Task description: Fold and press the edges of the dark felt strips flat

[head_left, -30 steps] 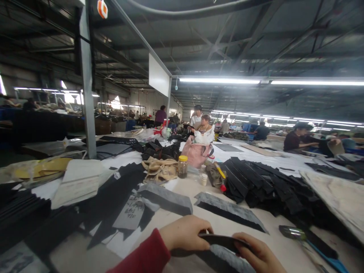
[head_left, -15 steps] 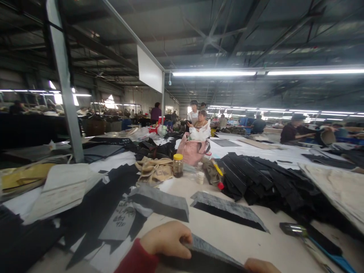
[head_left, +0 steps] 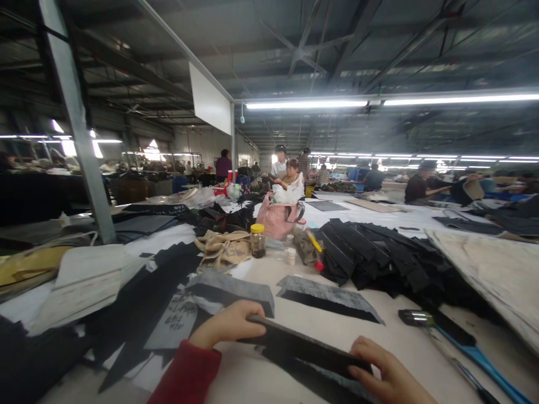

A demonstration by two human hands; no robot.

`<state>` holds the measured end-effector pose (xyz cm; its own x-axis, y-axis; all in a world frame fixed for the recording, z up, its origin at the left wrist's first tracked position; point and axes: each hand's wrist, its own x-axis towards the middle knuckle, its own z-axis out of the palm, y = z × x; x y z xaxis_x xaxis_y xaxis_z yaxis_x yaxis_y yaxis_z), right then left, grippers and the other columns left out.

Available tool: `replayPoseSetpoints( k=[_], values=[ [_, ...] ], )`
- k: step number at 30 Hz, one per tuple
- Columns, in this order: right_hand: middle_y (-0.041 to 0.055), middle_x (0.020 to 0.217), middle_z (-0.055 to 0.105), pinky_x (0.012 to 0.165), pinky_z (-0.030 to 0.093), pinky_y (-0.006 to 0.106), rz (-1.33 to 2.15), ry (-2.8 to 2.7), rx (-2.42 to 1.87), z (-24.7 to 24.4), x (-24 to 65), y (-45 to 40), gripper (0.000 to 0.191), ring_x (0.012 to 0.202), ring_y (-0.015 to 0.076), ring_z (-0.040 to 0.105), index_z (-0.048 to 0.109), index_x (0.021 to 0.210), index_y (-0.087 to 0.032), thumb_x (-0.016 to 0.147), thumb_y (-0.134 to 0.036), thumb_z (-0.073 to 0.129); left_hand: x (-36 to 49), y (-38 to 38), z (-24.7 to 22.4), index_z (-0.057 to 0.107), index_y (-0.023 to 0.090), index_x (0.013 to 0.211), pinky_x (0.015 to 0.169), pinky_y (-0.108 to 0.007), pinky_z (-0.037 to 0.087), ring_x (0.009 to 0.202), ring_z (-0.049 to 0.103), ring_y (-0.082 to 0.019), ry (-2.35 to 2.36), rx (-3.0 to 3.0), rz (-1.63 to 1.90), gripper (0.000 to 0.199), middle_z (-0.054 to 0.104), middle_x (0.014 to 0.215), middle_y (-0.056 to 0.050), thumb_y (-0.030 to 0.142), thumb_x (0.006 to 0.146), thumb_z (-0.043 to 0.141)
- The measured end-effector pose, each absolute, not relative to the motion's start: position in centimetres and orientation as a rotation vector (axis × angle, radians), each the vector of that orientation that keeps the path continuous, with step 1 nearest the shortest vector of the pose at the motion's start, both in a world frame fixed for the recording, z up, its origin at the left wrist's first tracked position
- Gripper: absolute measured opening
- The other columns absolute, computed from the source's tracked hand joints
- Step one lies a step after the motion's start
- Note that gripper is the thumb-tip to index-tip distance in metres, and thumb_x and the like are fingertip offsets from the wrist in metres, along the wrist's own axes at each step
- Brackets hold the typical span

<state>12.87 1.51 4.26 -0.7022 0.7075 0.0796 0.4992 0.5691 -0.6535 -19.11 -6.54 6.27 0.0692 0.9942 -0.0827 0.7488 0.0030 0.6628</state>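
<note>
At the bottom centre of the frame, the left hand (head_left: pixel 229 325) and the right hand (head_left: pixel 385 367), set apart, are pinching opposite ends of a long black fabric strip (head_left: pixel 307 343). A yellow-lidded clear jar (head_left: pixel 257 241) is standing upright near mid-frame.

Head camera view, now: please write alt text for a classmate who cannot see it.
Two bare hands, left and right, hold a dark strip between them above a pale worktable. Around it lie dark cut pieces, a yellow-lidded jar and a pink bag, with people in a large workshop behind.
</note>
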Motion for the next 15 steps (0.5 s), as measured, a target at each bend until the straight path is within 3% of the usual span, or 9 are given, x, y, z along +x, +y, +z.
replayPoseSetpoints(
  k=[5, 9, 15],
  values=[
    [0.0023, 0.075, 0.061, 0.065, 0.043, 0.024, 0.951, -2.295, -1.066, 4.2, 13.8, 2.0, 0.032, 0.072, 0.0167, 0.054, 0.060, 0.076, -0.019, 0.078, -0.048, 0.045, -19.1, -6.0, 5.8, 0.059, 0.014, 0.079, 0.057, -0.020, 0.034, 0.066, 0.047, -0.012, 1.670, 1.682, 0.791, 0.021, 0.053, 0.069, 0.002, 0.030, 0.067, 0.052],
    [0.0015, 0.069, 0.061, 0.061, 0.044, 0.023, 0.953, -2.154, -1.099, 4.3, 14.8, 1.7, 0.037, 0.067, 0.0171, 0.056, 0.061, 0.070, -0.020, 0.072, -0.054, 0.048, -18.6, -5.2, 4.8, 0.058, 0.013, 0.083, 0.065, -0.023, 0.038, 0.073, 0.049, -0.014, 1.582, 1.547, 0.969, 0.022, 0.055, 0.075, 0.000, 0.029, 0.069, 0.052],
    [0.0021, 0.071, 0.063, 0.066, 0.046, 0.023, 1.011, -2.049, -1.211, 2.7, 17.2, 0.5, 0.040, 0.071, 0.0193, 0.058, 0.063, 0.071, -0.020, 0.072, -0.057, 0.047, -17.6, -4.4, 3.6, 0.060, 0.012, 0.084, 0.071, -0.024, 0.039, 0.076, 0.051, -0.015, 1.534, 1.513, 1.024, 0.023, 0.059, 0.079, -0.001, 0.029, 0.070, 0.054]
  ],
)
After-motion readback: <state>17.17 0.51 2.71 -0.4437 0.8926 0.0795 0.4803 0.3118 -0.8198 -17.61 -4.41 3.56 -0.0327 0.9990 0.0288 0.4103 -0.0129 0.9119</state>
